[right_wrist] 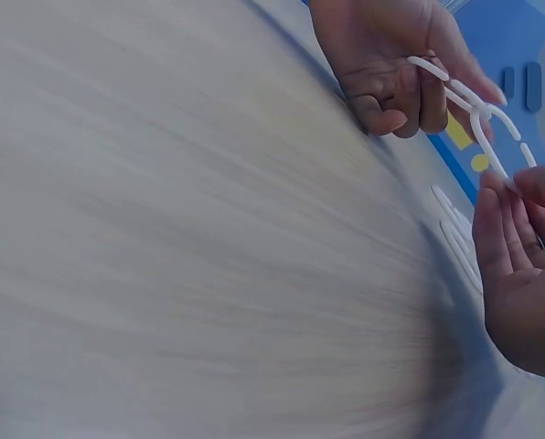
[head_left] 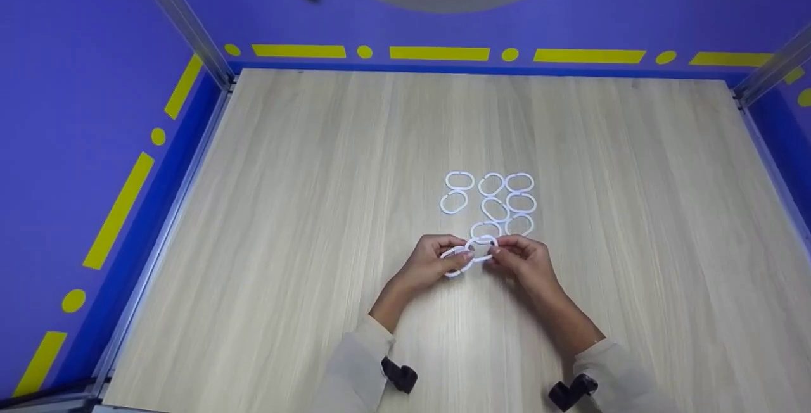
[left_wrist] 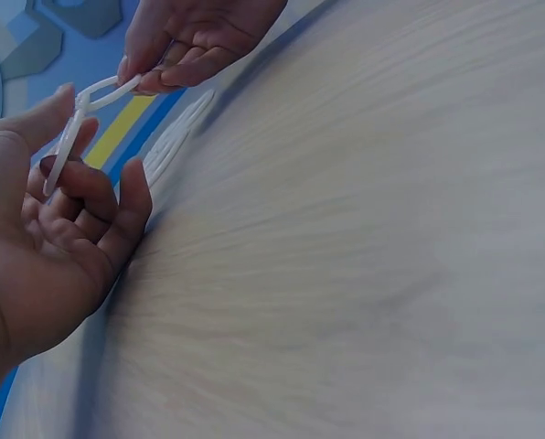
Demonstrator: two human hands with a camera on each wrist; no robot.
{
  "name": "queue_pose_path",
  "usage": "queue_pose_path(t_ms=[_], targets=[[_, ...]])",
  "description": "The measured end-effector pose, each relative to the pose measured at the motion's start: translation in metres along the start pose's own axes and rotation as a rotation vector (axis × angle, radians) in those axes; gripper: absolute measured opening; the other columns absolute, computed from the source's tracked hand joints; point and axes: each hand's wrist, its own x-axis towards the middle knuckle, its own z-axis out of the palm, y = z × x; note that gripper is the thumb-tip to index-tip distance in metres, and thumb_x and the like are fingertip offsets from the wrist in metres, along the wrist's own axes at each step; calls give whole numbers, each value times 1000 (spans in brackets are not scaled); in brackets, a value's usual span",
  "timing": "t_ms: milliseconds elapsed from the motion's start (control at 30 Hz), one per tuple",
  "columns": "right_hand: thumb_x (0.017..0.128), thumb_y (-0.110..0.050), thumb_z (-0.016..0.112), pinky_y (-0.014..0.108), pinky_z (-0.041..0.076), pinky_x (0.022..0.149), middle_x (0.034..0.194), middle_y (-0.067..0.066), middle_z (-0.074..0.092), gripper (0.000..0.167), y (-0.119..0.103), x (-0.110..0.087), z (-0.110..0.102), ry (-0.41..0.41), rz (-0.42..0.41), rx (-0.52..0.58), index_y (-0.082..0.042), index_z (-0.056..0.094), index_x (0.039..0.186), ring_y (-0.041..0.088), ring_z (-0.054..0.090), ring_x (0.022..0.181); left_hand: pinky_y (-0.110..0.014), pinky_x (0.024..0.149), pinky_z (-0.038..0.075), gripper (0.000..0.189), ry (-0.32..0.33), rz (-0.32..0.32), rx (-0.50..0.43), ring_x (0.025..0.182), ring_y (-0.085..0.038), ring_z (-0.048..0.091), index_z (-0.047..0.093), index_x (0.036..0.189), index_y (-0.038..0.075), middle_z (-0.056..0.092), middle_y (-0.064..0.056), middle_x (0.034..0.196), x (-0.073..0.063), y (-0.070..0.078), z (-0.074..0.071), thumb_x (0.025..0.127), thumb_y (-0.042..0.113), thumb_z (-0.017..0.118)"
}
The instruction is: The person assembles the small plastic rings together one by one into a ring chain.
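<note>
My left hand [head_left: 434, 262] pinches a white oval plastic link [left_wrist: 64, 151] between thumb and fingers. A second white link [right_wrist: 487, 151] is pinched at its right end by my right hand [head_left: 527, 264]. The two links cross and hook through each other between the hands, as both wrist views show. A small gap shows in the side of the right-hand link. Both hands are held close together over the near middle of the table [head_left: 304, 223], and the fingers cover parts of both links.
Several more white links lie flat just beyond the hands, including a pair [head_left: 454, 212] on the left and a group [head_left: 521, 194] on the right. Blue panels [head_left: 76, 83] with yellow marks border the table's left, back and right edges.
</note>
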Motion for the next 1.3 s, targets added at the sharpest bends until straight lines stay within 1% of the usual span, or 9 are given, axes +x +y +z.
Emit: queue_pose_path(t_ms=[133,267,467,567,700,833,1000,1167,1300], targets=[[92,5,63,26,62,73,78,-3,74,7,1,-2,-1,-39,35,17,3,65,99,11,75,74,-15,61,44,22,28,31,40,66,1,53,70,104,-16,64,14,76,-1,-2,0,94,3,68],[91,3,63,27,62,74,77,-3,75,6,2,-3,-3,-107,52,18,-1,64,95,11,76,75,-15,62,47,21,41,38,3,66,2,55,68,103,-19,67,11,77,-1,-2,-1,93,-1,67],[91,4,64,27,62,73,77,-5,75,8,4,-5,-3,-199,55,-2,-2,62,95,10,77,75,-13,65,49,22,26,50,28,72,4,61,67,108,-20,73,-29,96,-2,-4,-4,94,-3,65],[90,5,65,27,62,73,76,-5,75,8,4,-6,-2,-207,52,-19,1,62,96,10,77,75,-13,65,48,23,24,25,40,73,5,61,67,109,-20,71,-37,105,-2,-4,-4,94,-3,65],[90,4,65,27,62,73,77,-5,75,9,4,-6,-2,-209,41,-45,3,61,98,10,76,75,-14,60,46,22,39,-17,4,69,4,60,67,107,-20,74,-31,99,-2,-5,-5,93,-3,66],[90,5,65,27,62,73,78,-4,76,8,4,-4,-2,-211,36,-65,4,62,98,10,76,75,-15,58,45,23,74,-51,-52,65,2,59,66,104,-22,79,-11,85,-2,-5,-5,91,-3,69],[91,4,66,27,62,73,82,-3,78,10,3,-2,-6,-253,12,-79,7,62,99,10,77,77,-15,58,44,23,88,-64,-76,62,2,55,65,101,-23,72,10,74,-1,-5,-5,89,-4,71],[92,-2,69,26,62,75,93,11,78,26,-1,2,-17,-301,-48,-175,17,61,109,7,76,81,-15,57,43,23,116,-71,-80,61,0,52,63,99,-24,67,13,71,-3,-3,-7,89,-5,70],[94,-4,68,20,59,71,96,22,74,23,-6,8,-31,-192,-146,-361,13,66,110,4,71,77,-16,56,42,19,130,-80,-90,62,-3,52,65,97,-22,68,10,73,-4,-2,-9,89,-5,69]])
